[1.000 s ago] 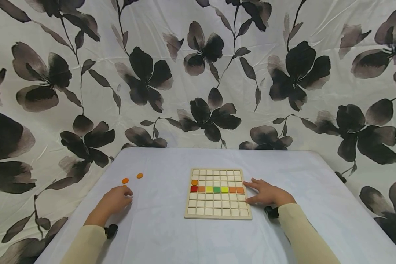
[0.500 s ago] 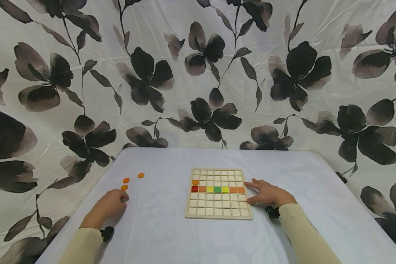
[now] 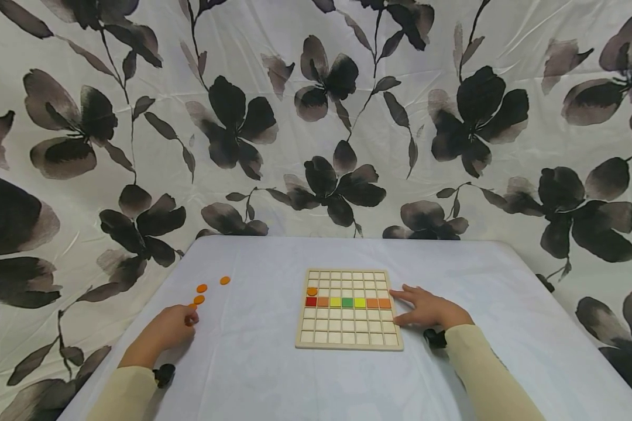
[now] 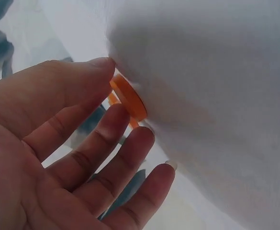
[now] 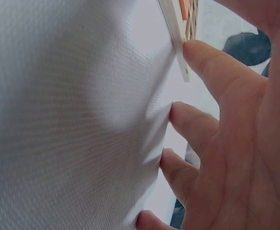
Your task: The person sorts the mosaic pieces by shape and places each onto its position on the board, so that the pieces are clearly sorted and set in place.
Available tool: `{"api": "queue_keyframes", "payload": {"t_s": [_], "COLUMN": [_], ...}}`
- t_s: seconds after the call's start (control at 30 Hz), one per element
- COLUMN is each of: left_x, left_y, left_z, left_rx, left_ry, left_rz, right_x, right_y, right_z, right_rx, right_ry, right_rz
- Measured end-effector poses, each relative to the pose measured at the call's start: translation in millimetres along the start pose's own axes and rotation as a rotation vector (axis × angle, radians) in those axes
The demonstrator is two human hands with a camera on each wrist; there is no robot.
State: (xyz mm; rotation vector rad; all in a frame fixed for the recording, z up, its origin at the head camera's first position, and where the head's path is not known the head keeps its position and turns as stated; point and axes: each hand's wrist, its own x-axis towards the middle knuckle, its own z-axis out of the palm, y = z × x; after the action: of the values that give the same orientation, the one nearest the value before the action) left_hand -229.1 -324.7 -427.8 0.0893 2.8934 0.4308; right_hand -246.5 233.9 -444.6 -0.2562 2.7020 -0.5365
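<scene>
My left hand (image 3: 168, 328) is low over the table's left side, fingers curled. In the left wrist view an orange disc (image 4: 129, 98) sits at its thumb and index fingertips, which pinch the edge close over the cloth. Just beyond that hand lie more orange discs (image 3: 199, 299), one partly hidden behind the knuckles. My right hand (image 3: 432, 309) rests spread out at the right side of a wooden grid board (image 3: 349, 346), a fingertip touching the board's edge (image 5: 178, 43). Across the board runs a row of coloured squares (image 3: 346, 302), with one orange disc (image 3: 312, 291) above the red square.
A white cloth covers the table (image 3: 263, 374). Another orange disc (image 3: 225, 280) lies a little apart, farther back. Behind the table's far edge hangs a white curtain (image 3: 400, 146) with dark flowers.
My left hand has drawn back toward the lower left, uncovering orange discs that it hid before. My right hand and the board have stayed in place.
</scene>
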Motion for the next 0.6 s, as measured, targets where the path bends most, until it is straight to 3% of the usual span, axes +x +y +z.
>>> {"api": "queue_keyframes", "payload": {"t_s": [0.6], "left_x": [10.7], "left_y": [2.0], "left_z": [-2.5], "left_rx": [-0.045], "left_ry": [-0.022], "left_rz": [-0.038], "right_x": [1], "right_y": [2], "right_z": [0], "right_rx": [0.013], "right_ry": [0.002], "right_rz": [-0.003]}}
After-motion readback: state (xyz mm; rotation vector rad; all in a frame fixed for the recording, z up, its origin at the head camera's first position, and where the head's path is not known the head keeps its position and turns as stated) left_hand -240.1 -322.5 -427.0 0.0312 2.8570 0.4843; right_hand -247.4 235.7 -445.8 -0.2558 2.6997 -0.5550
